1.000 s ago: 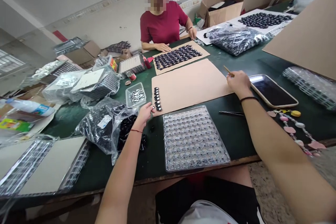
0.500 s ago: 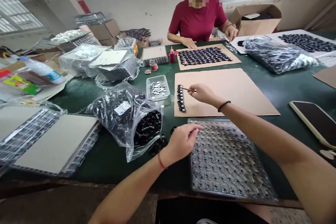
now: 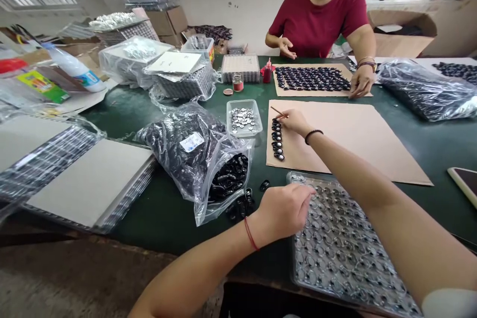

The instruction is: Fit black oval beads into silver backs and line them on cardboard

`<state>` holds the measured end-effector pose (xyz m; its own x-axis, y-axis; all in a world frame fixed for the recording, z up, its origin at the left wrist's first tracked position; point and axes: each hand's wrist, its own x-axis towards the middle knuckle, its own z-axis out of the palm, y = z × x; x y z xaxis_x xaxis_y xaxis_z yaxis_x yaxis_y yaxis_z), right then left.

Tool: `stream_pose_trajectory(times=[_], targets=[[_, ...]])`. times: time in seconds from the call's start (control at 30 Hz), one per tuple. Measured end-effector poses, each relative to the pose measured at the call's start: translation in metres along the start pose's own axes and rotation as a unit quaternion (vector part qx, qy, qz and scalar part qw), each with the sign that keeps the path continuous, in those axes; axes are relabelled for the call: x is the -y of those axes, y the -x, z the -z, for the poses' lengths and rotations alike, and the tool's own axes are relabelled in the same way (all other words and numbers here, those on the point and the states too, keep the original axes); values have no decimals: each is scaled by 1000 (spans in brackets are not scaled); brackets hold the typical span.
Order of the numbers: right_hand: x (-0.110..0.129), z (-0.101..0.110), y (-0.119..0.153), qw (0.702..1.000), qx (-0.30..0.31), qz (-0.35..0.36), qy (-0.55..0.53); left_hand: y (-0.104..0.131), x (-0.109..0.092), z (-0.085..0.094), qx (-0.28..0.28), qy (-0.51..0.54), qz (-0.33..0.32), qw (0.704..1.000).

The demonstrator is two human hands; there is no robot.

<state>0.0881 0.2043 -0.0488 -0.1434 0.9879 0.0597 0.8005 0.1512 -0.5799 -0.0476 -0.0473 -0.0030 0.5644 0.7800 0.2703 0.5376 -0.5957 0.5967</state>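
Looking early: black bits (image 3: 277, 139) are lining just the left edge of the card (image 3: 346, 121), rest's waiting. Right hand (image 3: 297, 122) is pinching a stick (image 3: 278, 111); left hand (image 3: 283, 209) is curling by the tray (image 3: 335, 238), can't tell its grip.

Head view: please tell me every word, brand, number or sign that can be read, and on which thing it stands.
No text is clearly readable.
White sticker on the bag of black pieces: blurred.
Blue label on the bottle: blurred.
Yellow-green label: blurred.
White card: marks too faint.
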Motion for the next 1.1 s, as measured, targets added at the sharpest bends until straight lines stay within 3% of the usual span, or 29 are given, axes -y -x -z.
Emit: stream_pose_trajectory(times=[0.37,0.77,1.1], targets=[[2,-3,23,999,-23,30,-2,1,0,-3,19,-21,3,1000],[4,-2,28,998,-39,54,12,2,-1,-2,38,-50,1,998],[3,-5,35,997,-13,73,26,2,-2,0,43,-68,-3,997]])
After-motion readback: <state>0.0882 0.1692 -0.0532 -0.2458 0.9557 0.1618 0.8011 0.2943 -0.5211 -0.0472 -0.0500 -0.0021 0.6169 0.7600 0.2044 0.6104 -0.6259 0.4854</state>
